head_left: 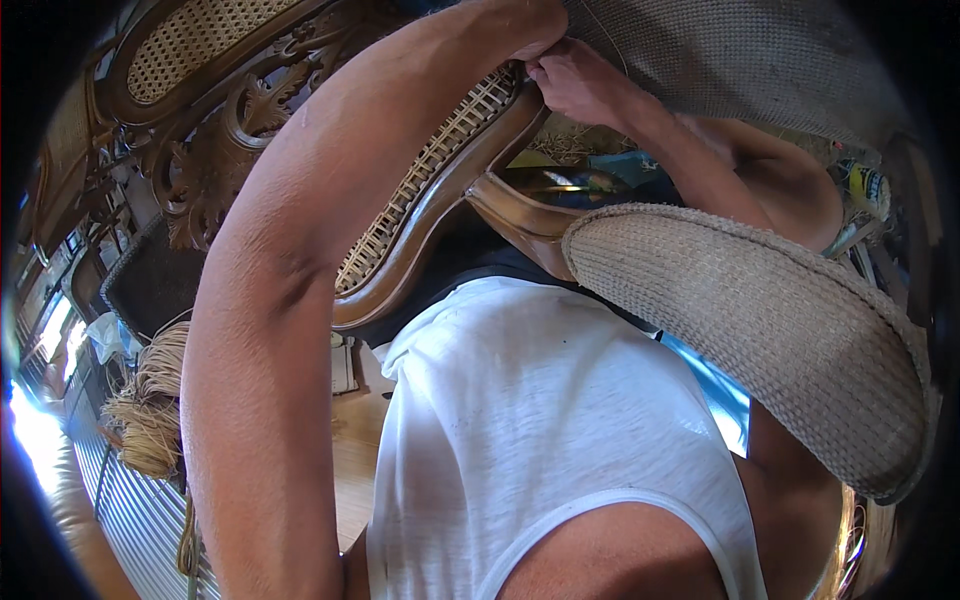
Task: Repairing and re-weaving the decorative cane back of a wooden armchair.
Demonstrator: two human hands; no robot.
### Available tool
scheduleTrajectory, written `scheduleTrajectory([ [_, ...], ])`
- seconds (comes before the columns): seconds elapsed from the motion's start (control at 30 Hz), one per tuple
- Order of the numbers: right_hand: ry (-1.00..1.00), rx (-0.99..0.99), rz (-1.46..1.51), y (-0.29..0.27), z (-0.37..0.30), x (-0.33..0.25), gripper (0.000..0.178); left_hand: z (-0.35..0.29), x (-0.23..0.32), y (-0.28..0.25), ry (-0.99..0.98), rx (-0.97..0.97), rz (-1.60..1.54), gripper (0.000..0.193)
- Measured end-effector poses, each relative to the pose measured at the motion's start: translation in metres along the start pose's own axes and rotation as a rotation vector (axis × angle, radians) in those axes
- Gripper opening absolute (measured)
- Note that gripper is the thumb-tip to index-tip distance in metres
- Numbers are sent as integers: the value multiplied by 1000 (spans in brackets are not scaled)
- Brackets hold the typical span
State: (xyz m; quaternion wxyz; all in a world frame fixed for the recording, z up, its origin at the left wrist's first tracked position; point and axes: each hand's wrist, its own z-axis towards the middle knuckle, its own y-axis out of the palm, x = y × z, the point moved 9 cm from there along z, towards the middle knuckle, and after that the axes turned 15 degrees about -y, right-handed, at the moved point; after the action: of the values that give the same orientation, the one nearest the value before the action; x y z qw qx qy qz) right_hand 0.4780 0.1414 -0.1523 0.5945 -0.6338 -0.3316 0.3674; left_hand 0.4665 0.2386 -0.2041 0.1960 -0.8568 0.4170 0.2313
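Observation:
A brown wooden chair frame (505, 140) with a row of pale cane strips (430, 185) along its inner edge lies before me. My left arm reaches over it to the frame's upper corner, where my left hand (538, 28) is bent at the top edge of the view, its fingers hidden. Just beside it, my right hand (585, 88) is closed at the same corner, its fingertips against the frame. What it pinches is too small to make out. A thin strand curves past just above the right hand.
At right, a beige woven panel (740, 320) juts close to my body. A grey woven surface (740, 60) spans the upper right. Carved wooden furniture with a cane panel (200, 45) stands at upper left. A bundle of cane strands (150, 420) hangs at left.

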Motion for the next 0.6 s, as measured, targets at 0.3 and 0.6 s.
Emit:
scheduleTrajectory([
  [0.3, 105, 15, 148, 3, 4, 8, 14, -3, -18, 3, 83, 60, -44, 22],
  [0.6, 521, 297, 747, 0, -10, 35, 13, -33, -54, 9, -1, -246, -357, 30],
])
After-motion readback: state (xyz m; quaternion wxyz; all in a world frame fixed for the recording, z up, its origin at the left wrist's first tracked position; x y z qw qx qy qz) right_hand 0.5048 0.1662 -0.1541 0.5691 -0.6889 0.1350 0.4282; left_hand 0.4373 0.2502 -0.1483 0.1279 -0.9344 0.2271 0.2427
